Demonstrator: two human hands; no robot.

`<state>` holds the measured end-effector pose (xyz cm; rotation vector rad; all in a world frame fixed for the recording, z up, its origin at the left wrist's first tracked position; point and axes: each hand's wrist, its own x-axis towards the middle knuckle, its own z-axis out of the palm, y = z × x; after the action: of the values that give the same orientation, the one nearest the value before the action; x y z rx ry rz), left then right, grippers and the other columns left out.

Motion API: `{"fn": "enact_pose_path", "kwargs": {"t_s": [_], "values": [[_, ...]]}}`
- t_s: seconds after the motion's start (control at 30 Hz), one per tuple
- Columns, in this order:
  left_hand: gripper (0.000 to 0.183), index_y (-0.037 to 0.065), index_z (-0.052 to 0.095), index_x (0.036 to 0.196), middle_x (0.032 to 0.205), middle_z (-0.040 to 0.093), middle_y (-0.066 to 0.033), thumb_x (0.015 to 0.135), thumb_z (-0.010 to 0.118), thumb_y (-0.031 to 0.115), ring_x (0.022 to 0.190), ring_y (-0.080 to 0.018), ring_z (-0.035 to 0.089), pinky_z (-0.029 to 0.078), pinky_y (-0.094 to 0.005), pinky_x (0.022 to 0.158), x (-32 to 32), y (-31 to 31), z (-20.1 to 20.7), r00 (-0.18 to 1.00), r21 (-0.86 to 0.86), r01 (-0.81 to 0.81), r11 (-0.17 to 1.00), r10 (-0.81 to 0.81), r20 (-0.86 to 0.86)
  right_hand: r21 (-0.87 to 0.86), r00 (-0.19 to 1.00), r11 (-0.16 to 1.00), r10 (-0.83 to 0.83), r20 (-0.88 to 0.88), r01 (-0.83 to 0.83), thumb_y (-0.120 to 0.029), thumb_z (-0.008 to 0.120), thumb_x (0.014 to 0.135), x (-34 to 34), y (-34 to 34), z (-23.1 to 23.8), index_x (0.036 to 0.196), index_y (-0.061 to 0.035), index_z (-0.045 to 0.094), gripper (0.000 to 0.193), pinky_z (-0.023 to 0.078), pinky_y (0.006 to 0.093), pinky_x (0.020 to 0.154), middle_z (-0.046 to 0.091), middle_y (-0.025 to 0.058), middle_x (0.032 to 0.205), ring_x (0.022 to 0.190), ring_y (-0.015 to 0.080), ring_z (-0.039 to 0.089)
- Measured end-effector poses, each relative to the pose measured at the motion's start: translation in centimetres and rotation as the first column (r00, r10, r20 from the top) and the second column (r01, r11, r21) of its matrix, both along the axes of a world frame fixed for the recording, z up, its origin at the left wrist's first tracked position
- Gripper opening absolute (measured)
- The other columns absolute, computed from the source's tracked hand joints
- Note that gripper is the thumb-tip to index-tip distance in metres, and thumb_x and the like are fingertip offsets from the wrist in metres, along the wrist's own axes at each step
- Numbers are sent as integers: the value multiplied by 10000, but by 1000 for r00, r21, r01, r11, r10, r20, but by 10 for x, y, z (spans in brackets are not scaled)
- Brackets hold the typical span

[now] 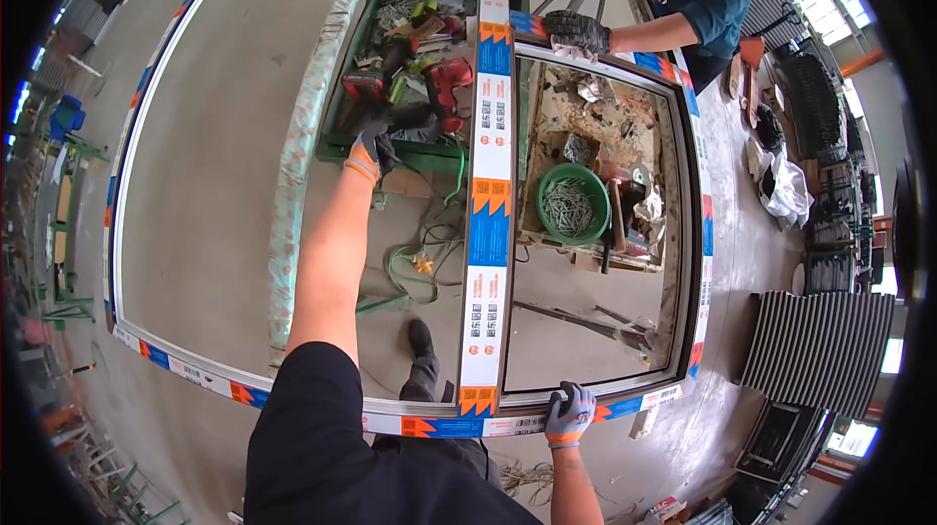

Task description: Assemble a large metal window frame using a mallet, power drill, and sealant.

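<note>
A large window frame, wrapped in white, blue and orange printed film, spans the view. My right hand, in a grey glove with an orange cuff, has its fingers curled over the frame's near edge. My left hand, in a similar glove, reaches through the frame to the near edge of a green tool tray. Just beyond it lie a red and black cordless drill and a red power tool. Its fingers blend into dark shapes there, so I cannot make out whether it grips anything.
Across the frame a co-worker's gloved hand rests on the far rail. Under the right pane a worktable bears a green bowl of screws. A film-wrapped beam runs left of the tray. Cables lie on the floor.
</note>
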<state>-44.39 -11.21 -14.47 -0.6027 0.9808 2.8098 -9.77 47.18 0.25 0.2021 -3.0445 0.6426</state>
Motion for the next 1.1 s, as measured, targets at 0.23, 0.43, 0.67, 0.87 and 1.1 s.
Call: {"fn": "enact_pose_path", "kwargs": {"t_s": [0.23, 0.43, 0.67, 0.87, 1.1], "values": [[198, 68, 632, 790, 595, 561, -15, 866, 652, 250, 425, -134, 482, 369, -294, 386, 27, 75, 78, 871, -208, -467, 859, 488, 61, 15, 999, 999, -39, 23, 38, -106, 668, 793, 4, -4, 12, 1007, -59, 647, 220, 432, 446, 848, 647, 135, 970, 920, 344, 591], [273, 110, 603, 754, 563, 476, 28, 849, 713, 341, 391, -92, 387, 284, -278, 368, 95, 87, 134, 785, -404, -532, 744, 612, 93, 38, 999, 998, -45, -3, 46, -118, 665, 807, 7, 1, 10, 1002, -64, 649, 204, 435, 443, 846, 648, 132, 964, 914, 344, 592], [167, 94, 601, 873, 679, 480, 34, 898, 634, 255, 523, -54, 436, 307, -216, 431, 209, 73, 187, 792, -481, -607, 633, 532, -300, 35, 999, 999, -36, 10, 36, -145, 675, 804, 10, 2, 4, 1006, -74, 650, 215, 437, 448, 873, 651, 134, 967, 931, 345, 593], [150, 54, 591, 939, 727, 499, 3, 908, 587, 201, 539, -73, 433, 335, -227, 448, 275, 93, 275, 610, -372, -782, 501, 739, -286, 18, 999, 998, -52, 2, 52, -168, 675, 831, 13, 5, 2, 1014, -81, 657, 204, 446, 444, 882, 663, 123, 979, 949, 346, 596], [149, -6, 586, 915, 806, 590, -124, 846, 606, 125, 609, -176, 565, 511, -341, 630, 366, 140, 359, 385, -137, -910, 392, 670, -634, -196, 997, 978, -72, -11, 68, -181, 710, 828, 18, 16, 10, 1056, -47, 654, 270, 470, 423, 882, 664, 128, 1024, 977, 332, 611]]}}
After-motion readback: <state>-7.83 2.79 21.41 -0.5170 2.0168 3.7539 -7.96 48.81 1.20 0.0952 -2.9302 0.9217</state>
